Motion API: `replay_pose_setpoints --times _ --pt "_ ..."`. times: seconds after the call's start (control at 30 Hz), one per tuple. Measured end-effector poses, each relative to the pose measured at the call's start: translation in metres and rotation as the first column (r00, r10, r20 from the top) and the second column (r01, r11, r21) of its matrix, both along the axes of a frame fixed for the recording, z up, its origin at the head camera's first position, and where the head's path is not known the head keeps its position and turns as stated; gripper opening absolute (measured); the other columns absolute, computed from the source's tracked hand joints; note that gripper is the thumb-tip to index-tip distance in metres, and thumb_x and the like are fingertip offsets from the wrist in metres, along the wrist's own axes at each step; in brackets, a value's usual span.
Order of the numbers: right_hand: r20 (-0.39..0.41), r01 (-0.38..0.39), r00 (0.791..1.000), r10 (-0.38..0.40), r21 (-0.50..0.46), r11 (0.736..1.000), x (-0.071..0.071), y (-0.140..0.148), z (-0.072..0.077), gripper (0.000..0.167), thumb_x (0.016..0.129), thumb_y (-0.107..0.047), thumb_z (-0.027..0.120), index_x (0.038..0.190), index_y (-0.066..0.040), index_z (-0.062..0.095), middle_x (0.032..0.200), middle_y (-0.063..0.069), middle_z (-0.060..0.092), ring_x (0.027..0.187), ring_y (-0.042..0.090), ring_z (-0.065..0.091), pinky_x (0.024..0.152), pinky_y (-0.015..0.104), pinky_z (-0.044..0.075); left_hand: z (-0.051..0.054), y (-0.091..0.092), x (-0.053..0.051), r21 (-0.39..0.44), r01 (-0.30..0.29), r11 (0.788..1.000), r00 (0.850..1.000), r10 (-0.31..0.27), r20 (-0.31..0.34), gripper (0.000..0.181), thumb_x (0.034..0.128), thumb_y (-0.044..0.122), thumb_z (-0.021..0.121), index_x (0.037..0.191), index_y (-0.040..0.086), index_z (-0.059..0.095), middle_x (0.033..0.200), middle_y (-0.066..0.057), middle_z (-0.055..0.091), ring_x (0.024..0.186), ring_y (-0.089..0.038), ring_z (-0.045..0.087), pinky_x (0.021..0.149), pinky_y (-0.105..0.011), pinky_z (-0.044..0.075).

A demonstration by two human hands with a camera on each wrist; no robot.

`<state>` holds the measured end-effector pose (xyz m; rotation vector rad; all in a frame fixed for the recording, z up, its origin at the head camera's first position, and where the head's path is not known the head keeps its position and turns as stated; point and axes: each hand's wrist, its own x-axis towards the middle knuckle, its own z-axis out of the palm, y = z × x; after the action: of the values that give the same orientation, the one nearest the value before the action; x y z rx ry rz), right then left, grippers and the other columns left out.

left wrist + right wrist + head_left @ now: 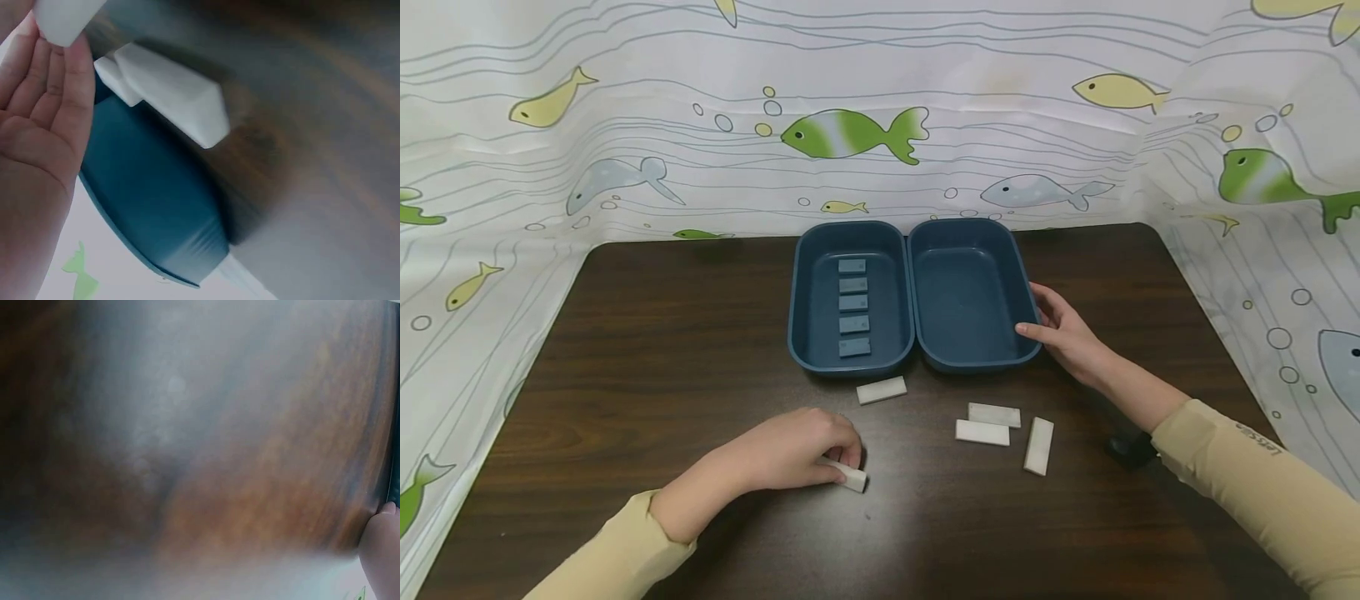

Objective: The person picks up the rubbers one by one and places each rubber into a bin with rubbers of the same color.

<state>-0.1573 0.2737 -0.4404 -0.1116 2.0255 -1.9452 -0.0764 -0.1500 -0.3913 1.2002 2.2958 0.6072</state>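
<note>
In the head view, the left hand (797, 450) pinches a white block (854, 479) between thumb and fingers, low over the dark wooden table (685, 350), nearer the person than the trays. The right hand (1071, 337) grips the outer side of the right tray (973, 365), its thumb over the rim and its other fingers against the outside wall. Just beside that tray stands the left tray (850, 371), with five blue-grey blocks (853, 303) in a column inside. Four loose white blocks (1038, 447) lie on the table: one near the left tray's front, two side by side before the right tray, and one turned lengthwise near them.

In the left wrist view, the pinched block shows at the top corner, against the fingers; two others lie beyond it, near a blue tray wall.

In the right wrist view, the table is blurred; part of the hand meets a dark tray edge at the right, and the fingers' hold is mostly hidden there.
</note>
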Motion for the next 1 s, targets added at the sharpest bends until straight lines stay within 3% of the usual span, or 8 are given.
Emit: replay_pose_setpoints --times 0.23,0.7,0.9,1.0 --pt "0.001 0.000 1.000 0.000 -0.025 1.000 0.001 0.000 0.001 0.072 0.106 -0.003 0.059 0.166 -0.002 0.020 0.141 -0.005 0.046 0.123 0.003 0.056 0.097 0.014 0.053 0.010 0.018 -0.019 0.034 0.008 0.999 0.999 -0.007 -0.047 0.016 0.0897 0.012 0.086 0.094 0.022 0.074 0.086 0.013 0.063 0.081 -0.002 0.055 0.074 -0.018 0.049" --pt "-0.017 -0.026 1.000 0.024 -0.111 0.993 0.000 0.003 -0.002 0.063 0.107 -0.002 0.054 0.164 -0.007 0.025 0.145 -0.008 0.046 0.130 0.005 0.048 0.099 0.015 0.052 0.036 0.041 -0.055 0.159 -0.050 0.986 0.996 0.061 -0.061 0.015 0.0896 0.013 0.087 0.101 0.015 0.077 0.093 0.005 0.070 0.085 -0.009 0.061 0.078 -0.023 0.055" --pt "-0.023 -0.036 0.999 0.034 -0.113 0.993 0.001 0.004 -0.001 0.060 0.108 -0.002 0.053 0.163 -0.009 0.029 0.146 -0.009 0.046 0.131 0.005 0.048 0.100 0.015 0.051 0.046 0.056 -0.076 0.187 -0.095 0.978 0.995 0.102 -0.023 0.013 0.0898 0.011 0.086 0.100 0.011 0.077 0.092 0.001 0.072 0.082 -0.009 0.061 0.081 -0.033 0.060" --pt "-0.015 -0.033 0.999 0.031 -0.102 0.994 0.001 0.004 0.000 0.062 0.108 -0.002 0.053 0.163 -0.009 0.027 0.146 -0.009 0.046 0.131 0.003 0.049 0.100 0.015 0.052 0.052 0.065 -0.087 0.183 -0.119 0.976 0.993 0.119 0.009 0.013 0.0902 0.011 0.086 0.100 0.010 0.077 0.090 0.000 0.073 0.081 -0.010 0.063 0.082 -0.033 0.060"
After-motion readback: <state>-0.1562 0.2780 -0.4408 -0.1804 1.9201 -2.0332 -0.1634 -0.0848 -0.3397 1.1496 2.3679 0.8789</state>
